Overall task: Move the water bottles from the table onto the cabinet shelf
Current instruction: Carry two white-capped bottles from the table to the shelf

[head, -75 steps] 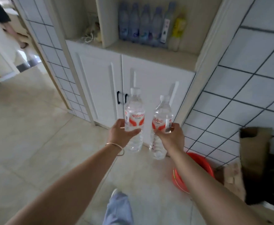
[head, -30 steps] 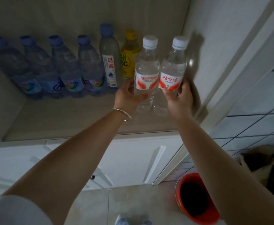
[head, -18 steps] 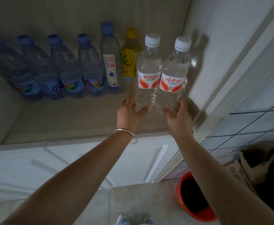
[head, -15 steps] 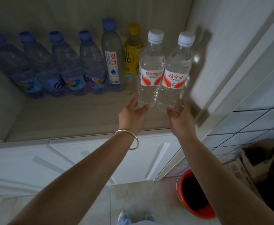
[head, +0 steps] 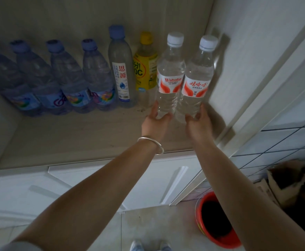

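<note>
Two clear water bottles with white caps and red-and-white labels stand upright side by side at the right end of the cabinet shelf. My left hand curls around the base of the left bottle. My right hand holds the base of the right bottle, close to the cabinet's right wall. Both hands touch the bottles low down, under the labels.
A row of several blue-capped bottles, a taller blue-capped bottle and a yellow bottle lines the shelf's back. White cabinet doors are below. A red bucket and a cardboard box sit on the floor at right.
The two bottles went from carried in front of the cabinet to standing on the shelf. My hands slid from the labels down to the bases and pushed the bottles back.
</note>
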